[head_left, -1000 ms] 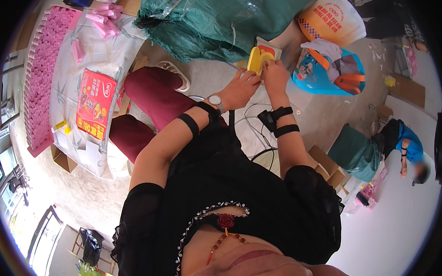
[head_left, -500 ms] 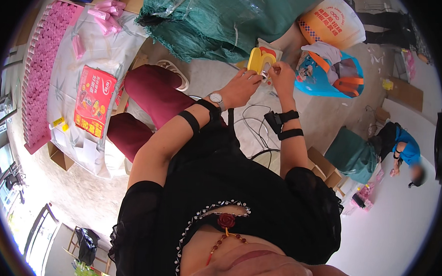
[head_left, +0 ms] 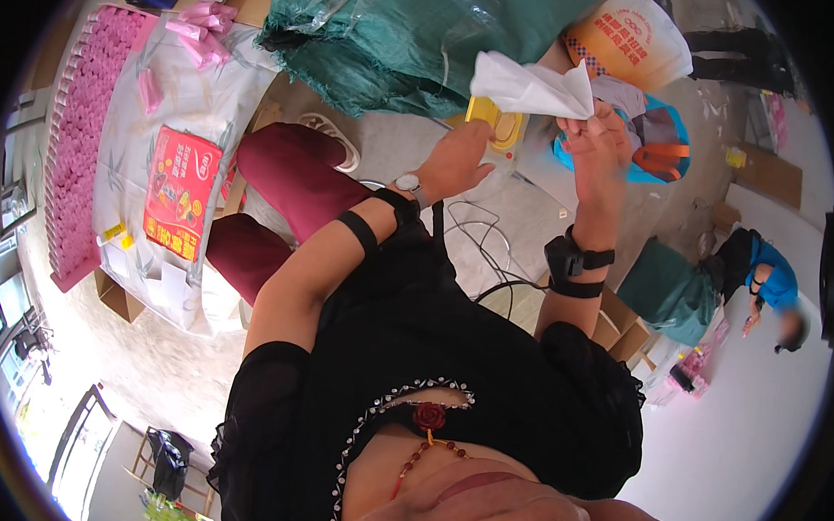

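Observation:
My right hand (head_left: 597, 143) is raised, its fingertips pinched on the lower right corner of a white wipe (head_left: 533, 88). The crumpled wipe spreads leftward in the air, in front of a green woven sack. Below it sits a wipes pack (head_left: 507, 128) with a yellow flip-top lid standing up; the wipe hides part of it. My left hand (head_left: 455, 159), a watch on its wrist, has its fingers bent at the yellow lid, while its thumb sticks out to the right. The fingertips behind the lid are hidden.
The green sack (head_left: 378, 48) lies ahead. At right are a blue bag (head_left: 567, 160) of cloth and a white-orange bucket (head_left: 618, 38). A covered table at left bears a red box (head_left: 180, 193) and pink rolls (head_left: 81, 139). Cables (head_left: 482, 231) loop on the floor. Another person (head_left: 773, 273) is at far right.
My right hand has pulled a white wipe from the pack and moved right with it. My left hand has shifted slightly, its thumb now away from the pack.

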A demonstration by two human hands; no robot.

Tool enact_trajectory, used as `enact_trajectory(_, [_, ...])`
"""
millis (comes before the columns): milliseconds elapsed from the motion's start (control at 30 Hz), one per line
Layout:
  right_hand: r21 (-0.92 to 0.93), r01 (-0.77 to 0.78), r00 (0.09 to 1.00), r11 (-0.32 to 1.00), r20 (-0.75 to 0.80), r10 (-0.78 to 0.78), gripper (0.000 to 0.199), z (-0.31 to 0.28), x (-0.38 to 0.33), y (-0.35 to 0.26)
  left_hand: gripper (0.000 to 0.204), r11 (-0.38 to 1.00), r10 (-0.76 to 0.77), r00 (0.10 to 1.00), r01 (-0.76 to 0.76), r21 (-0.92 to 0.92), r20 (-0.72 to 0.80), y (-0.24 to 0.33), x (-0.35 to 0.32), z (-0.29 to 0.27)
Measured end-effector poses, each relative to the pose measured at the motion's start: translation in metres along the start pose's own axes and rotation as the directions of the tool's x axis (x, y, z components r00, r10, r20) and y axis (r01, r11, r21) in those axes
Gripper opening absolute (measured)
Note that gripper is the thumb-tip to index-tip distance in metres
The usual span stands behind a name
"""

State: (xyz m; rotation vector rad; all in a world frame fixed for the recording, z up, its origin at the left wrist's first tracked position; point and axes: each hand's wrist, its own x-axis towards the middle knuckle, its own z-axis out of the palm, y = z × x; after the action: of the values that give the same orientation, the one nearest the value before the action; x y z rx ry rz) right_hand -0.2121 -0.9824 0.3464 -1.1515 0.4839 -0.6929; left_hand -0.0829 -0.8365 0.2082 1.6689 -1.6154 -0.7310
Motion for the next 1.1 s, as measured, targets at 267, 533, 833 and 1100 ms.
enact_trajectory(267, [-0.338, -0.081, 0.977, 0.938, 0.159, 0.142, 0.012, 0.024, -0.033, 0.027, 0.038, 0.794, -0.028, 0.947, -0.173, -0.583, -0.32, 0.036, 0.0, -0.051])
enact_trajectory(533, [-0.94, 0.123, 0.99, 0.319, 0.094, -0.107, 0.024, -0.034, -0.057, 0.105, 0.036, 0.905, -0.125, 0.973, 0.032, -0.423, -0.196, -0.011, -0.043, -0.026])
enact_trajectory(833, [-0.974, 0.224, 0.965, -0.024, 0.225, -0.136, 0.039, -0.042, -0.036, 0.165, 0.034, 0.988, -0.009, 0.999, 0.004, -0.153, -0.031, -0.021, -0.041, -0.019])
enact_trajectory(1100, [-0.954, 0.244, 0.961, -0.172, 0.262, -0.091, 0.041, -0.042, -0.024, 0.164, 0.036, 0.987, 0.111, 0.988, -0.122, -0.104, -0.107, -0.026, -0.022, -0.013])
